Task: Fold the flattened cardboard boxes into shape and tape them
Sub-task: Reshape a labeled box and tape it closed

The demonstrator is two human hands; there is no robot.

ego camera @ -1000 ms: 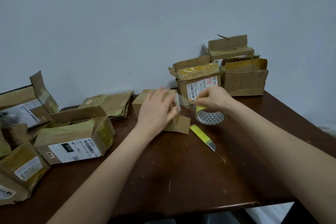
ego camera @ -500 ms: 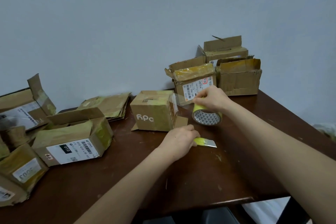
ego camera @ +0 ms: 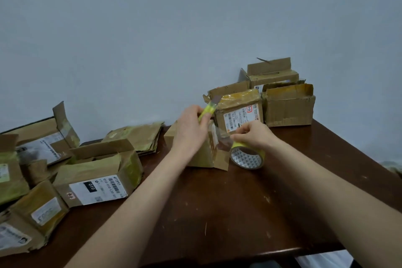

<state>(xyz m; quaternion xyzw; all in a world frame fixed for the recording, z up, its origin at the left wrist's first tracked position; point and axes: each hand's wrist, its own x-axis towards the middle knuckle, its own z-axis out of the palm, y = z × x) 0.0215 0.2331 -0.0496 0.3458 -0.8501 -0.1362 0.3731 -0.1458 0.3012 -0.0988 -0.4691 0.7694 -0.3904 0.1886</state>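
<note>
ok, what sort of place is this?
Probably an improvised packing corner in a home or back room: a scuffed dark wooden table against a bare pale wall, used labelled shipping boxes crowded on it, and a tape roll in the right hand, a utility knife in the left hand.

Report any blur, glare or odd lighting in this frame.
Head view: left hand and cutter are motion-smeared; right hand and tape roll are sharper; light is dim and flat, with a faint sheen along the front edge of the table.

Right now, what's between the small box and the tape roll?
A pulled-out strip of clear tape, running from box to roll, head view.
</note>
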